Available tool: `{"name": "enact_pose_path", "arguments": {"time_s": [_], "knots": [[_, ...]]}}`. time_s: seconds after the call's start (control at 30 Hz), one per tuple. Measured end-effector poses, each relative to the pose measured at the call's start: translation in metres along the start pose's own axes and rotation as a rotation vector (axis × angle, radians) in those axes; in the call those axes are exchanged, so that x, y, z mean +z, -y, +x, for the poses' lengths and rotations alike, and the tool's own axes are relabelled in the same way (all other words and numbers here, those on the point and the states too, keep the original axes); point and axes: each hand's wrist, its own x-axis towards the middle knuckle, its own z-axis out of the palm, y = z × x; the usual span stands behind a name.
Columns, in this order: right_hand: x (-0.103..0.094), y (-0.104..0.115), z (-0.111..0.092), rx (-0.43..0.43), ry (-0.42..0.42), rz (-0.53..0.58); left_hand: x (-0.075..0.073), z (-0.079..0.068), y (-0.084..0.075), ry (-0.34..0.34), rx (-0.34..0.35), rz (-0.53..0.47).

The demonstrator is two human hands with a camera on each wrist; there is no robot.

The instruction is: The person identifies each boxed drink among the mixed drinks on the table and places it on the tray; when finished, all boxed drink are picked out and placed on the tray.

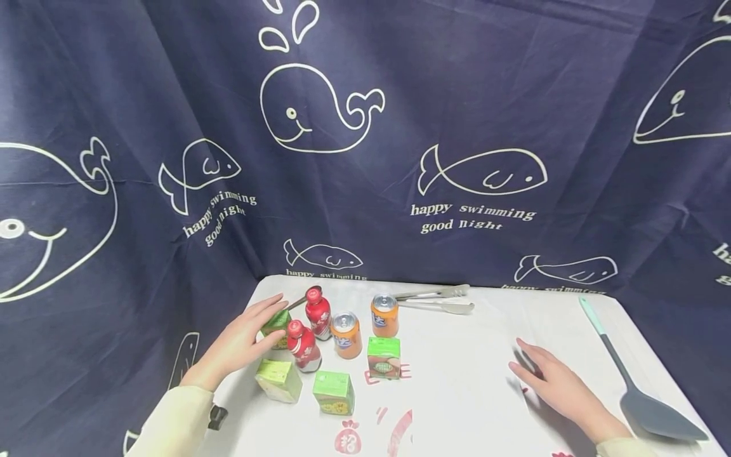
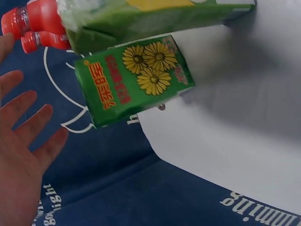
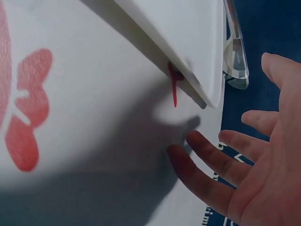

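My left hand (image 1: 240, 339) hovers at the table's left side, beside a green drink carton (image 1: 278, 322) that it partly covers. Yellow flowers show on this carton (image 2: 138, 77) in the left wrist view, with the fingers spread and apart from it. Close by stand two red bottles (image 1: 303, 346), two orange cans (image 1: 346, 335), a light green carton (image 1: 278, 381) and two more green cartons (image 1: 334, 392). On the other side, my right hand (image 1: 562, 384) holds nothing, its fingers loosely extended near the edge of a white tray (image 3: 188, 37).
A spatula (image 1: 628, 387) with a dark blade lies along the right side. Metal tongs (image 1: 436, 299) rest at the back, behind the cans. A dark-headed utensil (image 1: 311, 292) lies behind the bottles. Dark blue printed cloth (image 1: 394, 190) hangs around the white table.
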Motion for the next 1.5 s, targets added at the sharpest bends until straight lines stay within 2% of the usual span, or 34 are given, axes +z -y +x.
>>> {"name": "enact_pose_path", "arguments": {"time_s": [0.27, 0.5, 0.7, 0.97, 1.13, 1.5], "knots": [[0.01, -0.008, 0.0, 0.018, 0.006, 0.029, 0.0, -0.007, 0.014, -0.037, -0.003, -0.012], [0.018, -0.011, -0.004, 0.028, -0.047, 0.084, 0.003, -0.012, 0.023, -0.048, -0.02, -0.02], [0.023, -0.014, -0.007, 0.09, -0.064, 0.251, 0.006, -0.013, 0.027, -0.047, -0.038, -0.037], [0.031, -0.018, -0.01, 0.173, -0.077, 0.314, 0.013, -0.015, 0.032, -0.075, -0.042, -0.127], [0.035, -0.016, -0.012, 0.211, -0.064, 0.341, 0.015, -0.014, 0.033, -0.083, -0.035, -0.141], [0.043, -0.018, -0.014, 0.125, -0.129, 0.311, 0.019, -0.018, 0.042, -0.11, -0.026, -0.145]]}}
